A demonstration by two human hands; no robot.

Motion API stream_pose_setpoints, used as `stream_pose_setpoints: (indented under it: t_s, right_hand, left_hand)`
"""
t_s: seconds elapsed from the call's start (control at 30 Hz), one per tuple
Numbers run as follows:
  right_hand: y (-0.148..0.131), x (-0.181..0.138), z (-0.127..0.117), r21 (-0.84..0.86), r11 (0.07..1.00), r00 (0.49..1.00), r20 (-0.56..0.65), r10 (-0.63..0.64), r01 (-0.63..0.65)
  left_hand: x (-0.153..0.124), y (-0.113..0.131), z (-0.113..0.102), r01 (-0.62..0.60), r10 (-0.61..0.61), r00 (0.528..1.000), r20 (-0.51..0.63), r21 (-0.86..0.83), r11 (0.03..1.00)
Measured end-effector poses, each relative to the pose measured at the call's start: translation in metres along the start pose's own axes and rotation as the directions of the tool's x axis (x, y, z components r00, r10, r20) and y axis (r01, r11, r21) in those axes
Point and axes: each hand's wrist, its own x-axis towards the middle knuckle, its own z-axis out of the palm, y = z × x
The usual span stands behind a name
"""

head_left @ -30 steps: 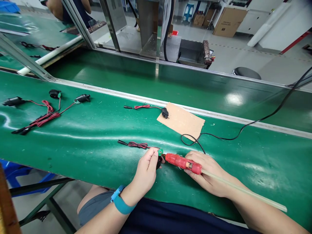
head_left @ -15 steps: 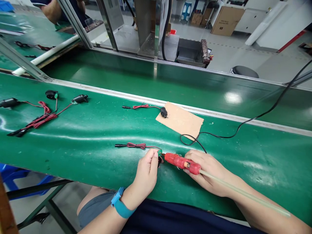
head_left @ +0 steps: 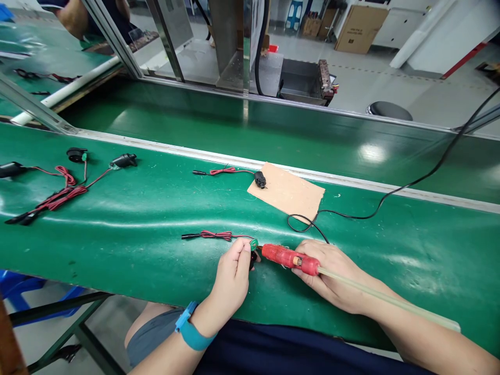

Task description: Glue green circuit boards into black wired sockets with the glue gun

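My left hand (head_left: 232,278) is closed on a small black part (head_left: 253,257) with a green board on top, held at the near edge of the green belt (head_left: 136,229). A red and black twisted wire (head_left: 214,235) runs from the part to the left. My right hand (head_left: 332,276) grips a red glue gun (head_left: 289,258) with a pale glue stick (head_left: 386,302) sticking out behind it. The gun's tip touches the part at the green board. A black cord (head_left: 390,200) leads from the gun toward the far right.
A brown cardboard sheet (head_left: 291,195) lies past my hands, with another wired black part (head_left: 260,179) at its left edge. Several more wired parts (head_left: 66,182) lie on the belt at the left. Another person (head_left: 70,15) stands at the far left behind a metal frame.
The view has drifted slightly, so the belt's contents sit a bit further left. Both hands keep the same hold, with the gun tip on the part.
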Motion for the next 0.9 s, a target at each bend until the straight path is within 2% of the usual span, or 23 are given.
stream_pose_setpoints:
  t_s: [0.43, 0.9]
  right_hand:
    - [0.0011, 0.0001, 0.0007, 0.021, 1.0, 1.0, 0.001, -0.004, 0.004]
    - [-0.0018, 0.0012, -0.0018, -0.038, 0.999, 1.0, -0.02, -0.004, 0.004]
  left_hand:
    - [-0.0004, -0.0009, 0.0001, 0.009, -0.009, 1.0, 0.008, 0.003, 1.0]
    - [-0.0004, 0.0009, 0.0002, 0.022, -0.022, 1.0, 0.0, -0.017, 1.0]
